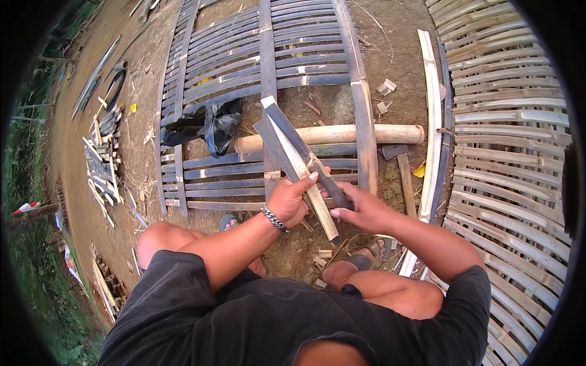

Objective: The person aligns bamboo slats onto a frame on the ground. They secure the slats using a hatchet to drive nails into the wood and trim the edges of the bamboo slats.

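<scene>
In front of my knees, my left hand (290, 202) is closed round a split bamboo strip (321, 213), its thumb on top. The strip's pale inner face slants from upper left to lower right. My right hand (361, 210) wraps the dark handle (326, 182) of a long knife that lies along the strip. Dark and grey lengths overlap beyond my hands, and I cannot tell exactly where blade and bamboo part. Past them a thick round bamboo pole (378, 133) lies crosswise on a slatted bamboo frame (265, 49).
A hammer-like tool with a wooden handle (406, 183) lies right of the frame. Beside it runs a long pale split bamboo (432, 110), then a large slatted bamboo panel (506, 155). A black plastic bag (220, 125) rests on the frame. Bamboo offcuts (102, 161) are heaped at left.
</scene>
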Action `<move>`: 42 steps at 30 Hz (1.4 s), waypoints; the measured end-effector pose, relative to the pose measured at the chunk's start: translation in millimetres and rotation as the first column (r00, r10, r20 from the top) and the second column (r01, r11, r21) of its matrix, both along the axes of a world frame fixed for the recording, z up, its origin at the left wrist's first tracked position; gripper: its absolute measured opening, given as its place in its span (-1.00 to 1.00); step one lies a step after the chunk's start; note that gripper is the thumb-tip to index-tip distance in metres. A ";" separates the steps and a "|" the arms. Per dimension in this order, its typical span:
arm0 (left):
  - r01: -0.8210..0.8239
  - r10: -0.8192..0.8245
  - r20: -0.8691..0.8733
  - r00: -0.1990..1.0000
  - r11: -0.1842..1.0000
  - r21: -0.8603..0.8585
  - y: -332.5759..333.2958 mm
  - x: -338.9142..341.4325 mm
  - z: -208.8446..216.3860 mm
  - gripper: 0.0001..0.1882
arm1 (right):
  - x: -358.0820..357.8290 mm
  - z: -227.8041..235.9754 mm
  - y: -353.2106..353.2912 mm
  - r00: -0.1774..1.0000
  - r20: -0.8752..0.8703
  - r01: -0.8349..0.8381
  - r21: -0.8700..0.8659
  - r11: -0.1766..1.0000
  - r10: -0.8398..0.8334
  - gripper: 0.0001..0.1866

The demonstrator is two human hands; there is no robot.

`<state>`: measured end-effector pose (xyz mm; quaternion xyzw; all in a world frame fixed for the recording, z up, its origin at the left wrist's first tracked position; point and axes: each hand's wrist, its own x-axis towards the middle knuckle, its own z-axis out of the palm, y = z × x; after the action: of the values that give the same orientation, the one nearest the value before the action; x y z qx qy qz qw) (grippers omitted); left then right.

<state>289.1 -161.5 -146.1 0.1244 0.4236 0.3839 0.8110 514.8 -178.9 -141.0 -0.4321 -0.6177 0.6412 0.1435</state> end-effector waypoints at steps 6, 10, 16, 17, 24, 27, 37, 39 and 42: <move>0.179 -0.219 -0.408 0.886 0.975 -0.134 -16.5 -19.3 -26.0 -0.67 | -1.8 -51.2 -24.2 0.970 0.078 0.244 -0.310 0.919 -0.232 -0.70; 0.695 -0.239 -0.919 0.313 0.717 0.051 -46.1 -42.9 -61.0 -0.67 | 37.1 -86.2 -27.2 0.855 0.131 0.518 -0.204 0.830 -0.502 -0.73; 0.955 -0.371 -0.926 -0.070 0.244 -0.170 -59.4 -37.7 -45.0 -0.59 | 68.1 -75.6 1.1 0.657 0.079 0.745 -0.222 0.629 -0.750 -0.73; 0.973 -0.389 -0.914 -0.113 0.145 -0.182 -61.2 -36.0 -44.2 -0.58 | 68.9 -74.4 4.6 0.653 0.063 0.749 -0.201 0.631 -0.755 -0.73; 0.982 -0.423 -0.889 -0.178 -0.018 -0.188 -106.3 -21.9 -76.4 -0.48 | 68.3 -77.6 14.7 0.834 0.251 0.456 0.191 0.869 -0.492 -0.62; 0.997 -0.332 -0.942 -0.050 0.044 -0.068 -112.9 -18.3 -78.2 -0.47 | 73.4 -47.4 34.7 0.814 0.463 0.276 0.220 0.936 -0.349 -0.60; 0.556 0.387 -0.912 -0.132 0.791 0.255 -14.4 -58.0 -88.2 -0.58 | 67.4 -34.3 110.9 0.756 0.650 -0.320 0.470 0.822 -0.077 -0.54; 0.521 0.341 -0.895 -0.286 0.840 0.153 11.8 -82.5 -99.0 -0.45 | 51.3 -41.0 122.0 0.767 0.638 -0.322 0.479 0.817 -0.073 -0.54; 0.518 0.136 -0.898 -0.419 0.848 -0.113 40.4 -90.3 -94.9 -0.24 | 40.7 -52.9 135.8 0.779 0.625 -0.380 0.534 0.755 -0.050 -0.55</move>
<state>198.8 -121.1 -241.0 0.6196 0.7774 0.0200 0.1068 555.5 -43.1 -193.9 -0.4788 -0.8464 0.2326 0.0152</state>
